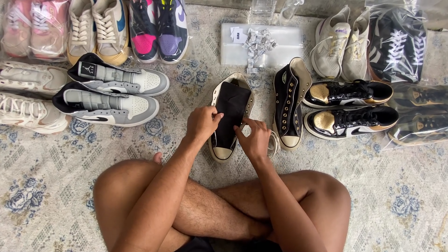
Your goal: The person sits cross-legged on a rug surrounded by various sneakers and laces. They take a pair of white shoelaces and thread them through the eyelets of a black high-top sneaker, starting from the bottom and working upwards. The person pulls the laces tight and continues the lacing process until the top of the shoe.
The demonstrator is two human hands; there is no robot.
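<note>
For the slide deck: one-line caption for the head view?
Seated person's left hand and right hand work on a black high-top sneaker amid sneaker pairs on a patterned rug.

The pink shoes [32, 25] are cut off by the top edge. The bagged shoes [420, 114] look blurry behind plastic. The paper tags [258, 42] are too small to read.

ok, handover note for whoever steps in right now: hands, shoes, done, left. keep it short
Left hand: fingers on the left edge of the black high-top sneaker, at the tongue.
Right hand: on the same shoe's right edge, by a loose white lace.
That shoe lies on the patterned rug in front of the crossed legs, toe toward the person; its mate lies just right.
Done: shoe looks unlaced, eyelets bare.
Left: lacing not yet in; whether the mate is laced, cannot tell.
</note>
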